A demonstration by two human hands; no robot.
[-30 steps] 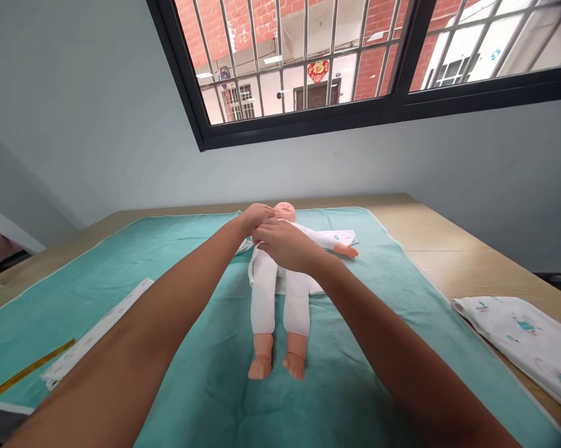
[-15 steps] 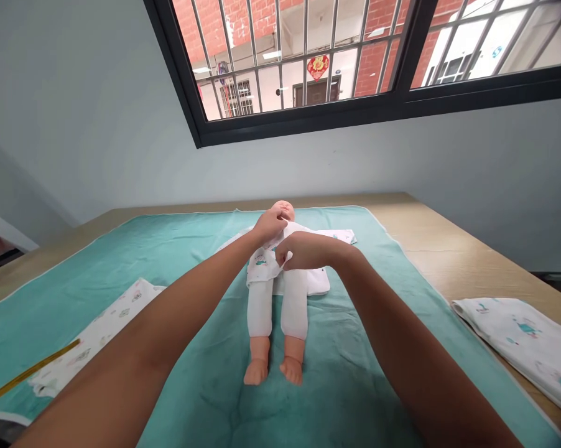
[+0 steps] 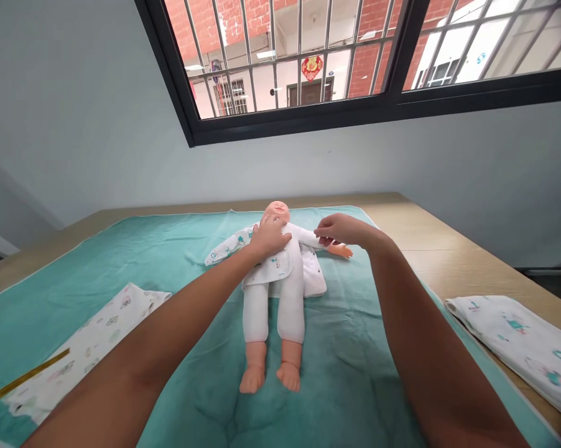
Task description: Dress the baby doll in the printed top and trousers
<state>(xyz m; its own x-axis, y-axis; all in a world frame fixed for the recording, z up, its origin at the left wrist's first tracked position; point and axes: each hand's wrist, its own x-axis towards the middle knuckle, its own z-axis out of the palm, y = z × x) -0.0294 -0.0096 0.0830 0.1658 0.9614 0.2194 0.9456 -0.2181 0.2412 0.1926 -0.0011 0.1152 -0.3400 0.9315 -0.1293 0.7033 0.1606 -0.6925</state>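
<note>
A baby doll (image 3: pixel 290 305) lies on its back with its head at the far end and bare feet towards me. Its body, legs and one arm are white. A white printed baby shirt (image 3: pixel 277 266) covers the left part of its torso; one sleeve stretches out to the left, and another part lies flat beside the right hip. My left hand (image 3: pixel 270 238) rests on the doll's upper chest, fingers stretched out. Beside the doll's outstretched arm on the right, my right hand (image 3: pixel 343 230) has its fingers pinched together; what they hold, if anything, is hidden.
A teal blanket (image 3: pixel 215 392) covers much of the wooden table (image 3: pixel 441 246). Folded printed cloth (image 3: pixel 91 339) lies at left, with a yellow strip (image 3: pixel 26 376) across it. Another printed cloth (image 3: pixel 518 333) is at the right edge. Behind stand a wall and a barred window (image 3: pixel 280 115).
My right hand has left the shirt front and moved right to the doll's arm, which now shows with its hand. The printed sleeve there is out of sight. My left hand remains at the chest.
</note>
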